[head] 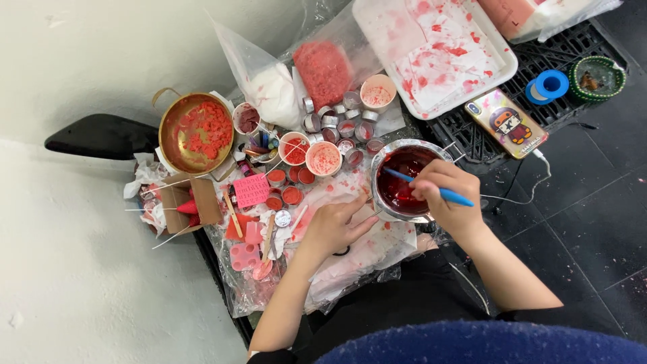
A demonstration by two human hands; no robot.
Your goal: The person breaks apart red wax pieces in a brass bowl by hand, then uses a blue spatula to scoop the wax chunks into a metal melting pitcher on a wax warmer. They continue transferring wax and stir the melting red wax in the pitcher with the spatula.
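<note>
Stick (pixel 431 189), blue, sits in the right hand's (pixel 450 197) closed grip, its far end dipped into red liquid in a metal pot (pixel 406 180); the fingers hide its middle. Just left of that grip, the left hand (pixel 331 228) rests flat and open on stained plastic sheeting (pixel 364 253), holding nothing. Beyond the left hand crowd small tins (pixel 292 195) and paper cups (pixel 324 159), hard to tell apart. Right of the pot lies a phone (pixel 507 124). A tray (pixel 499 67) is cut off at the top edge.
</note>
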